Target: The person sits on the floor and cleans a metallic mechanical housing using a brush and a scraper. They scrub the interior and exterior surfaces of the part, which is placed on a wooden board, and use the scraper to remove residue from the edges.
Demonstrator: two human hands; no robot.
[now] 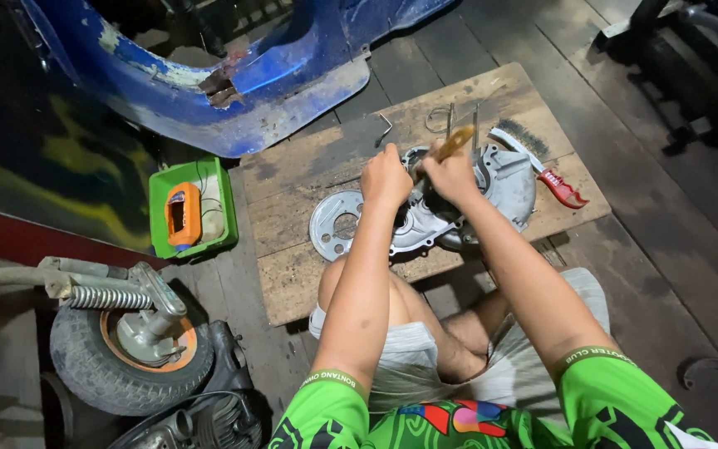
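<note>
My left hand (386, 176) curled tight, pressing down on grey metal engine cover (467, 204). My right hand (452, 175) fingers closed round wooden-handled tool (456, 141). Cover lies on wooden board (292, 216) on floor, in front of my knees. Round metal plate (334, 226) touching cover's left. Wire brush (533, 158) just right.
</note>
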